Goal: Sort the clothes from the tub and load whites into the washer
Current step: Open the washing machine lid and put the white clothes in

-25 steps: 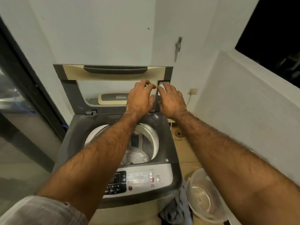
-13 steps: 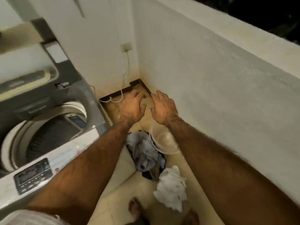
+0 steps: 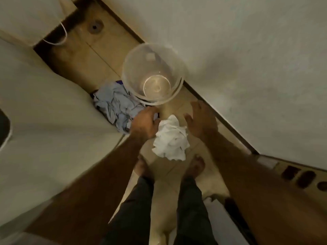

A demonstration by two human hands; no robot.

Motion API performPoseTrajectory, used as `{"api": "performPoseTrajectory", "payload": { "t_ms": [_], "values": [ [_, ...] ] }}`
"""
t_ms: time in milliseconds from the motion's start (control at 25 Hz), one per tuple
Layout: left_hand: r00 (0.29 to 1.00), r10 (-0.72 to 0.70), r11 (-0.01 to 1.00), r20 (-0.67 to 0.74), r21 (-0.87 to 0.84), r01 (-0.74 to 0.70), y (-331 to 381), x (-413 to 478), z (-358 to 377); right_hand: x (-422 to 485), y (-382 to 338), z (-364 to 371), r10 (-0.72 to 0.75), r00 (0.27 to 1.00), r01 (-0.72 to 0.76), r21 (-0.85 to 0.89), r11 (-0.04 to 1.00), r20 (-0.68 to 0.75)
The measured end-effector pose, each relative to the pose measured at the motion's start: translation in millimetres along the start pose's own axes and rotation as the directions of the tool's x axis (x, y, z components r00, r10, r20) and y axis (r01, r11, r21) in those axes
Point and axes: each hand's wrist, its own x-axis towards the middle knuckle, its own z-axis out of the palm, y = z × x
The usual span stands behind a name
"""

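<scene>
A crumpled white cloth (image 3: 170, 140) lies on the tiled floor just in front of my bare feet. My left hand (image 3: 144, 122) hovers at its upper left edge, fingers curled downward and holding nothing. My right hand (image 3: 199, 117) is spread open just to the right of the cloth, not touching it. A clear plastic tub (image 3: 153, 73) stands beyond the cloth, with nothing inside. A heap of pale blue and dark clothes (image 3: 117, 105) lies to the tub's left, against the washer's side (image 3: 53, 112).
A white wall (image 3: 247, 68) runs along the right, leaving a narrow strip of floor between it and the washer. A floor drain (image 3: 95, 27) and a white cable (image 3: 59, 42) sit at the far end. Dark objects (image 3: 299, 175) lie at the right edge.
My view swung from the open washer lid down to the floor. Both hands came off the lid and dropped to either side of the white cloth.
</scene>
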Motion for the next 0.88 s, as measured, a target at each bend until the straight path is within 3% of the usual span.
{"api": "performPoseTrajectory", "payload": {
  "t_ms": [200,400,520,640,720,800,840,880],
  "values": [
    [0.981,-0.174,0.978,0.090,-0.101,0.183,-69.2,14.1,122.6,-4.0,67.6,113.2,0.145,0.982,-0.152,0.054,0.987,0.123],
    [0.911,-0.377,0.907,0.166,-0.132,0.399,-131.9,29.9,231.0,14.0,104.0,245.9,0.187,0.946,-0.233,0.153,0.960,0.266],
    [0.829,-0.493,0.826,0.264,-0.156,0.541,-155.2,37.7,283.8,37.4,112.2,303.1,0.164,0.941,-0.226,0.190,0.955,0.296],
    [0.579,-0.756,0.600,0.305,-0.030,0.800,-188.2,35.0,336.7,68.8,114.3,341.1,0.165,0.932,-0.237,0.200,0.951,0.323],
    [0.398,-0.849,0.384,0.347,-0.110,0.917,-201.1,32.3,364.4,95.2,111.5,356.8,0.173,0.917,-0.259,0.209,0.943,0.359],
    [0.234,-0.741,0.004,0.629,-0.344,0.939,-195.5,36.2,385.7,117.2,106.9,372.0,0.154,0.892,-0.275,0.240,0.931,0.426],
    [0.217,-0.654,-0.165,0.724,-0.417,0.894,-188.8,38.5,392.8,125.2,106.1,384.2,0.145,0.877,-0.280,0.242,0.929,0.458],
    [0.215,-0.585,-0.273,0.782,-0.440,0.855,-189.6,41.6,403.7,131.1,106.4,396.9,0.148,0.861,-0.295,0.241,0.924,0.488]
  ]
}}
